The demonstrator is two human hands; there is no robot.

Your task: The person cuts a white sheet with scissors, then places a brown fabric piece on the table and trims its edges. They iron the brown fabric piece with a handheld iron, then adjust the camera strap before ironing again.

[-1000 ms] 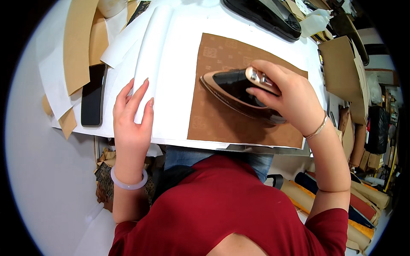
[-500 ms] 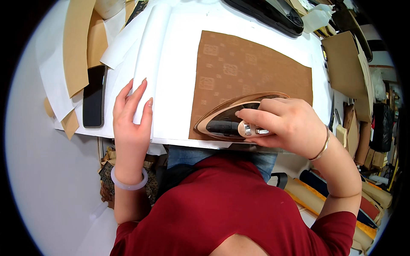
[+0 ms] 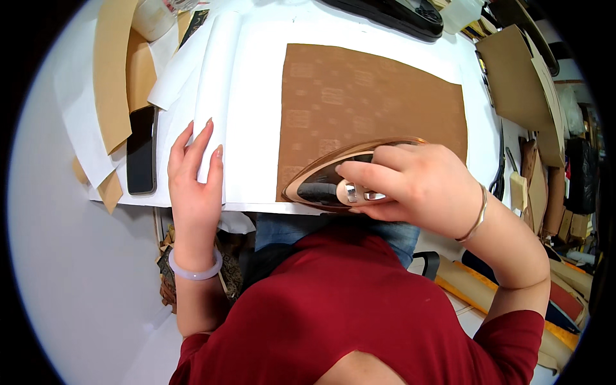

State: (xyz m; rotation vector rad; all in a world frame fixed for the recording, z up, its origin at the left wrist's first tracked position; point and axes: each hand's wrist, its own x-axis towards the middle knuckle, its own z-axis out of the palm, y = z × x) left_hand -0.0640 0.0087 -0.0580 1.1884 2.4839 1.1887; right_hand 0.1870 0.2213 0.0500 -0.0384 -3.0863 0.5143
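My right hand (image 3: pixel 423 186) grips the handle of a black and copper iron (image 3: pixel 317 186), lying low on a brown patterned sheet (image 3: pixel 372 96), along its front edge, with its tip pointing left. That sheet lies on white paper (image 3: pixel 253 96) over the table. My left hand (image 3: pixel 196 173) has its fingers spread, resting on the near end of a long white paper roll (image 3: pixel 215 77) to the left of the brown sheet. A black phone (image 3: pixel 141 147) lies left of that hand.
Tan paper strips (image 3: pixel 109 77) and a white container (image 3: pixel 153 19) occupy the back left. A black case (image 3: pixel 394 16) and translucent bottle (image 3: pixel 459 13) are at the back. Cardboard (image 3: pixel 513 77) and scissors (image 3: pixel 497 176) line the right; rolls (image 3: pixel 475 289) lie below the table.
My right hand has moved the iron from the middle of the brown sheet toward its front edge, then slightly left. My left hand remains on the roll.
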